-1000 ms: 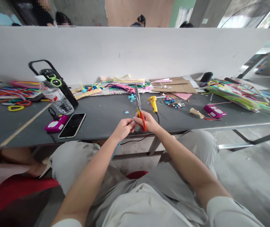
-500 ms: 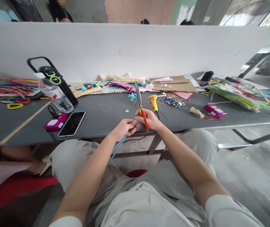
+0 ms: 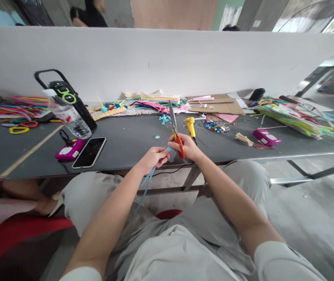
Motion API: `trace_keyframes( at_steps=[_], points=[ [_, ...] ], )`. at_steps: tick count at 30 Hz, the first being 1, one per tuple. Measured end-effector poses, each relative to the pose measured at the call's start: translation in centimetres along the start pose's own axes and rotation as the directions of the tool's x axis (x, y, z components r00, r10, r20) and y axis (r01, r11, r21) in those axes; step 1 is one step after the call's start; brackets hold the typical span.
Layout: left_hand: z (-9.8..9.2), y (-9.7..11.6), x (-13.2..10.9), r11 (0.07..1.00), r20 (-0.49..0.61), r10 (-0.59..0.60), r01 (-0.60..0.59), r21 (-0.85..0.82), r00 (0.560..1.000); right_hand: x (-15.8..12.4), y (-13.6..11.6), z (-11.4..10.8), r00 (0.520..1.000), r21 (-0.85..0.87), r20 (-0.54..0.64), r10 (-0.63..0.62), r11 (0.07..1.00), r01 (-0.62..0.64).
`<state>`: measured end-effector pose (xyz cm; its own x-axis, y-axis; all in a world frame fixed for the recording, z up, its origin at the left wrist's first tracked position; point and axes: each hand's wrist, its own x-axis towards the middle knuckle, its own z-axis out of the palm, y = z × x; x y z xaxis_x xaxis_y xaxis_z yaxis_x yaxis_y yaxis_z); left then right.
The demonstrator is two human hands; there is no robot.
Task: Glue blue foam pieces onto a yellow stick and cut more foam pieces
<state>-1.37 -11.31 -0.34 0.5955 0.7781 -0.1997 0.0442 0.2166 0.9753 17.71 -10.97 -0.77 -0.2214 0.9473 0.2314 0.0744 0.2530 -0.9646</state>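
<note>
My left hand (image 3: 154, 160) is closed on thin light-blue strips (image 3: 145, 186), whose long ends hang down below it over my lap. Their short upper ends stick out past its fingertips toward the other hand. In my right hand (image 3: 186, 145) are scissors (image 3: 179, 143) with red and yellow handles, blades pointing up and away. The fingertips of that hand meet the strip ends, close to the left fingers. On the table just beyond lie a small blue piece (image 3: 157, 137) and a little pile of blue bits (image 3: 165, 119).
A yellow glue gun (image 3: 190, 125) lies just beyond my right hand. To the left are a phone (image 3: 90, 153), a purple box (image 3: 69, 150), a water bottle (image 3: 74, 119) and a black flask (image 3: 80, 109). Bundles of coloured strips (image 3: 298, 117) lie at right. A white partition (image 3: 167, 62) stands behind.
The blue strip ends now show between my fingertips, and the hanging ends have spread apart. My right hand and the scissors have shifted slightly. A person behind the partition has moved.
</note>
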Motion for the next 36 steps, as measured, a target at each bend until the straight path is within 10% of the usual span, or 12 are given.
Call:
trace_keyframes(
  at_steps=[6, 12, 36],
  points=[
    [-2.5, 0.5, 0.4, 0.983, -0.249, 0.18, -0.166, 0.076, 0.952, 0.0, -0.6, -2.3, 0.997, -0.121, -0.036, 0.063, 0.99, -0.067],
    [-5.0, 0.8, 1.1, 0.954, -0.432, 0.299, -0.272, 0.124, 0.851, -1.0, -1.9, -4.9, 0.94, -0.512, 0.17, 0.295, 0.841, -0.171],
    [-4.3, 0.5, 1.4, 0.971, -0.37, 0.235, -0.205, 0.119, 0.899, -0.6, -1.5, -2.9, 0.883, -0.52, 0.274, 0.381, 0.831, -0.197]
  ],
)
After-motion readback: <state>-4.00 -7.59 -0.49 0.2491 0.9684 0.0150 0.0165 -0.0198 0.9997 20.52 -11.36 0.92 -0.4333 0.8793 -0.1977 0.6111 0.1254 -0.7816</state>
